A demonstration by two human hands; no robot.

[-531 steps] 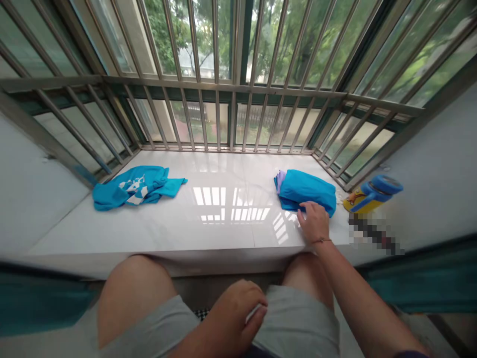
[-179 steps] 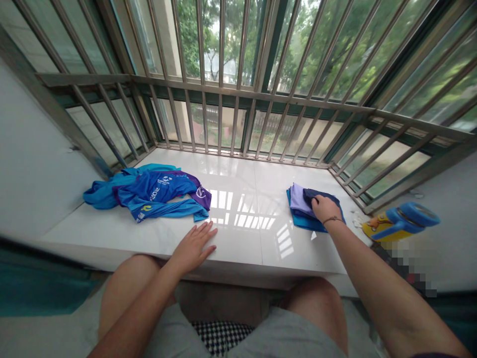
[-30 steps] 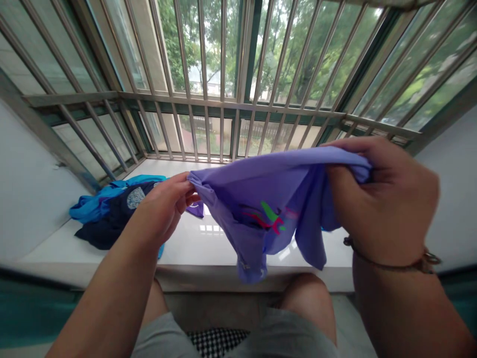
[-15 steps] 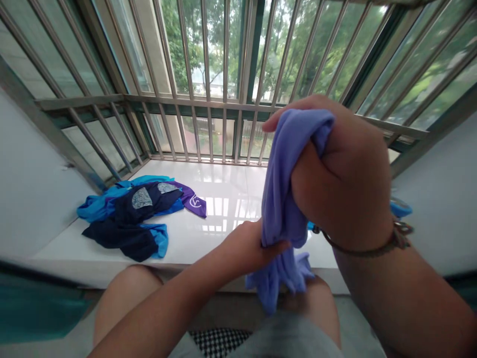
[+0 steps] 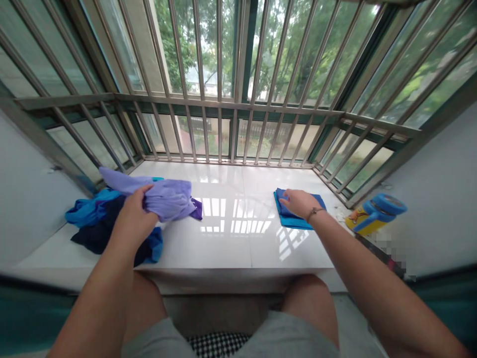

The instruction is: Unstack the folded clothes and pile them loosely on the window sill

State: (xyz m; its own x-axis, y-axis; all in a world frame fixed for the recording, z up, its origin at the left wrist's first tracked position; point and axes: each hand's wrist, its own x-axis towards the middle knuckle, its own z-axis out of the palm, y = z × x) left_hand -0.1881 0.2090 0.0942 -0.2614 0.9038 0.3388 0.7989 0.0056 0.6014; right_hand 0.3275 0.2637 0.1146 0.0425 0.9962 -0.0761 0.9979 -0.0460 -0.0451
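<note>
My left hand (image 5: 134, 215) grips a crumpled lilac shirt (image 5: 164, 197) and holds it over a loose heap of blue and navy clothes (image 5: 93, 226) at the left of the white window ledge (image 5: 227, 243). My right hand (image 5: 298, 203) rests on a small folded stack of blue clothes (image 5: 298, 219) at the right of the ledge, its fingers curled on the top piece; whether it pinches the cloth I cannot tell.
A metal window grille (image 5: 231, 99) fences the ledge at the back and both sides. A blue and yellow bottle (image 5: 374, 213) lies at the ledge's right end. My knees in grey shorts (image 5: 290, 328) are right below the ledge's front edge.
The lilac shirt, bunched between both hands half a second ago, has gone left in my left hand onto the heap. My right hand has let it go and reached to the folded stack.
</note>
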